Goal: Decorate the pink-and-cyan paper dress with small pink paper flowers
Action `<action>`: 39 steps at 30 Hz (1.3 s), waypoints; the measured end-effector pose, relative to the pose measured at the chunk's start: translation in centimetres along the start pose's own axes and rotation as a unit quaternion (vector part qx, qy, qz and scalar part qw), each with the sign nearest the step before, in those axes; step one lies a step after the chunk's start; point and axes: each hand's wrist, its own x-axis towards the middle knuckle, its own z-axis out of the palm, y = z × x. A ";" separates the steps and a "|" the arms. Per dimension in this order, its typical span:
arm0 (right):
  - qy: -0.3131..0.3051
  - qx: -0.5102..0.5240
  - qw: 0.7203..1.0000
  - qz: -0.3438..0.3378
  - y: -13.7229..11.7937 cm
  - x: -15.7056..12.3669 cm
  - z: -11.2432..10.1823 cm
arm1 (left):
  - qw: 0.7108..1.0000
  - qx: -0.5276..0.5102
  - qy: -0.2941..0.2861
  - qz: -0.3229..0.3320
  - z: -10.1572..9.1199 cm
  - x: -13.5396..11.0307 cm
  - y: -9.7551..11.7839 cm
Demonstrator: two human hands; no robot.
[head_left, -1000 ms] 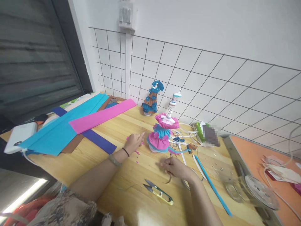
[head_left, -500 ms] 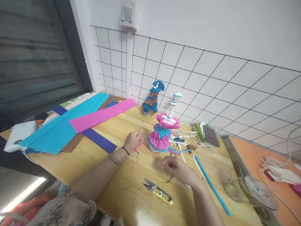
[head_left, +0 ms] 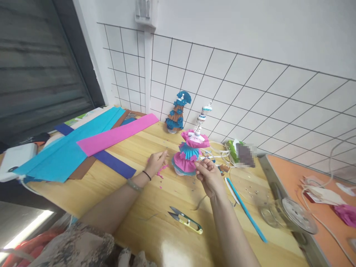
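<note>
A tiered figure of ruffled pink and blue crepe paper (head_left: 185, 161) stands upright on the wooden table, with a white piece on top. Right beside its lower pink tier, my right hand (head_left: 208, 177) is closed in a pinch; whatever sits between the fingertips is too small to tell. On the figure's other side, my left hand (head_left: 155, 164) has thumb and fingers drawn together, near small pink paper scraps (head_left: 161, 171). I cannot make out anything in it. Thread snips (head_left: 185, 220) with a yellow-green handle lie below both hands.
Crepe paper strips, including a pink one (head_left: 119, 134) and a light blue one (head_left: 55, 161), lie at left. Behind stands a blue-brown ruffled figure (head_left: 176, 118). A narrow blue strip (head_left: 246, 209) and a clear container (head_left: 294, 217) are at right, before an orange surface (head_left: 280, 174).
My right hand has risen from the table in front of the figure to its right side, by the lower pink tier. My left hand has barely moved. The view has shifted slightly.
</note>
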 end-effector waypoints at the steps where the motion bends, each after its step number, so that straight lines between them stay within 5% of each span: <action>1: 0.001 0.009 1.000 -0.002 0.0 0.0 0.3 | 1.000 -0.004 -0.001 -0.002 0.0 0.0 -0.1; 39: 0.003 0.062 0.998 0.003 0.1 0.5 1.4 | 0.999 -0.031 -0.022 -0.027 0.0 -0.1 0.6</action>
